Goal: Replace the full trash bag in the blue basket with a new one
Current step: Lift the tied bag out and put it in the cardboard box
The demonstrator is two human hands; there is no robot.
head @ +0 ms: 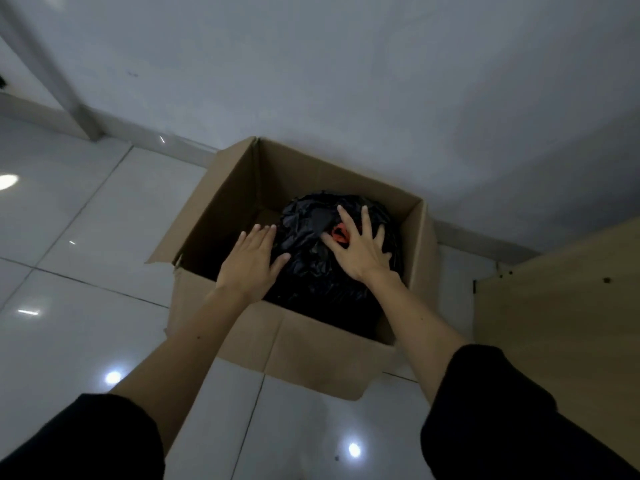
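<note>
Full black trash bag [311,261] sits inside the cardboard box [311,344] against the wall; blue basket not in view. Left hand [251,261] flat, fingers straight, against the bag's left side. Right hand [360,247] spread on top by the red tie [339,235], gripping nothing. Risks: thin plastic tears under pressing; tie loosens, contents spill into box.

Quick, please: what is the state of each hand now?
Left hand: open, fingers straight, resting on the black trash bag.
Right hand: open, fingers spread, pressing on the bag's top.
</note>
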